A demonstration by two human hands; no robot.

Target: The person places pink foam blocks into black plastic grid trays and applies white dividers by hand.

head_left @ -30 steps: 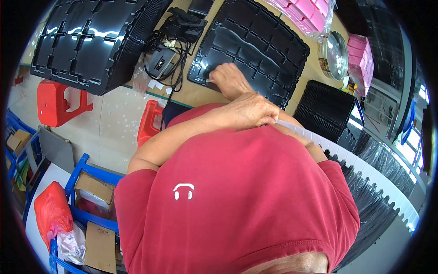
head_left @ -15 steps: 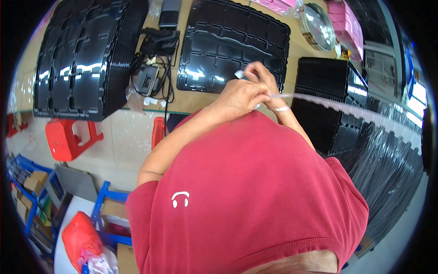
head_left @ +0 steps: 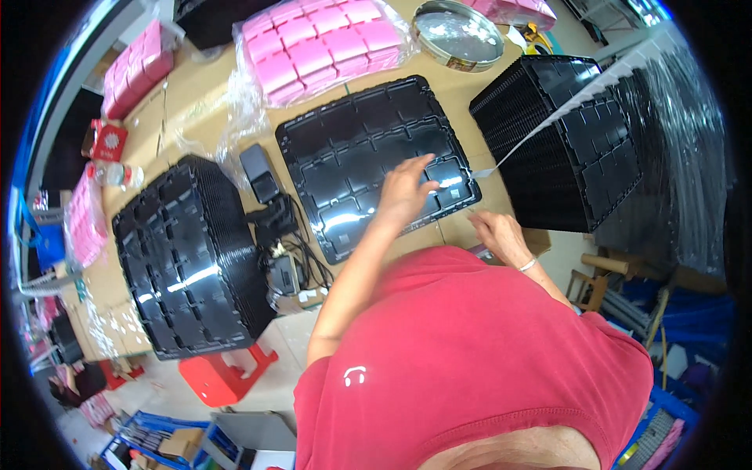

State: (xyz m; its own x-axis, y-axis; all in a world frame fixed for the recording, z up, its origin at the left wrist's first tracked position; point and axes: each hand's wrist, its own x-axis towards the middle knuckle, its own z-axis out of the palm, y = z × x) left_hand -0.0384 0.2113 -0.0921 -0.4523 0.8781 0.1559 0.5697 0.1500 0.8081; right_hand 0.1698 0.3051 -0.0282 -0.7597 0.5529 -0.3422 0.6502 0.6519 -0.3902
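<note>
A black compartment tray (head_left: pixel 352 149) lies flat on the tan table. My left hand (head_left: pixel 403 192) rests on its near right part with the fingers spread over a compartment, holding nothing. My right hand (head_left: pixel 497 231) hovers at the table's front edge, just right of the tray's corner, fingers curled; I cannot tell whether it pinches something thin. A pale thin strip (head_left: pixel 548 117) runs from near that hand up across the right stack of black trays (head_left: pixel 572 149).
A tall stack of black trays (head_left: pixel 188 258) stands at the left, with black devices and cables (head_left: pixel 274 227) beside it. Bagged pink blocks (head_left: pixel 321 47) and a round metal tin (head_left: pixel 458 35) sit at the back. A red stool (head_left: pixel 227 372) and blue crates (head_left: pixel 180 442) are on the floor.
Both hands were together at the tray's near edge. Now my left hand has reached out onto the tray and my right hand has drawn back to the table edge. The view has shifted.
</note>
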